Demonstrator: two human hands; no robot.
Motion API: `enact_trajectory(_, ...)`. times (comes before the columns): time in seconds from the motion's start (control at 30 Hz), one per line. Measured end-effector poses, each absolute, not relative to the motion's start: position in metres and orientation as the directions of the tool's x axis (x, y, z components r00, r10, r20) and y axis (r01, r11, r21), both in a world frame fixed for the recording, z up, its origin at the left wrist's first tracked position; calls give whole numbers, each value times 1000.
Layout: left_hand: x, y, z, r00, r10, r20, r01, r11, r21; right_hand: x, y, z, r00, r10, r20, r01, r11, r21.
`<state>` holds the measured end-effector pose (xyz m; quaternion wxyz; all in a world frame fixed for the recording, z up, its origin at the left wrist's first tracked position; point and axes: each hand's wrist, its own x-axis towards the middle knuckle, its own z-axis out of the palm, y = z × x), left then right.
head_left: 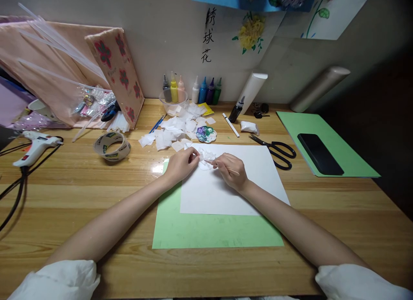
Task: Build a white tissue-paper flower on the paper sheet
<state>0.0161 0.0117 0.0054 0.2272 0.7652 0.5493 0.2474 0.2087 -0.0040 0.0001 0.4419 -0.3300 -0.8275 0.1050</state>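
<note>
- White sheet (222, 199): lying flat.
- White paper cluster (208, 155): crumpled, ruffled, near the sheet's far left corner.
- Slim pale stick (233, 172): slanted, its tip at the cluster (whether touching, hard to tell).

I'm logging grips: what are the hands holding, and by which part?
Right hand: a stick, between its ends. Left hand: I can't tell.

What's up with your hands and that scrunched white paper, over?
Right hand gripping thin stick, tip at scrunched white paper. Left hand at its left edge. Paper scraps just beyond, scissors off to the right.
</note>
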Motion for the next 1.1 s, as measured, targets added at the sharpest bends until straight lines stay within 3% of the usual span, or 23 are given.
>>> enact_trajectory(0.37, 16, 12, 5, 277, 953, 127, 728, -294, 619, 208, -2, -2, -343, 701, 625, 501, 700, -509)
enact_trajectory(0.67, 17, 11, 5, 297, 946, 128, 711, -309, 632, 202, -2, 4, -294, 806, 513, 543, 583, -605)
enact_trajectory(0.8, 12, 13, 5, 230, 960, 162, 667, -277, 692, 208, -5, 1, -262, 775, 575, 460, 625, -631)
enact_trajectory(0.9, -1, 19, 5, 113, 968, 223, 676, -239, 697, 214, -7, -4, -131, 789, 600, 356, 603, -714)
enact_trajectory(1.1, -21, 29, 10, 159, 924, 349, 831, -316, 458, 214, -4, -3, 56, 938, 341, 89, 336, -938)
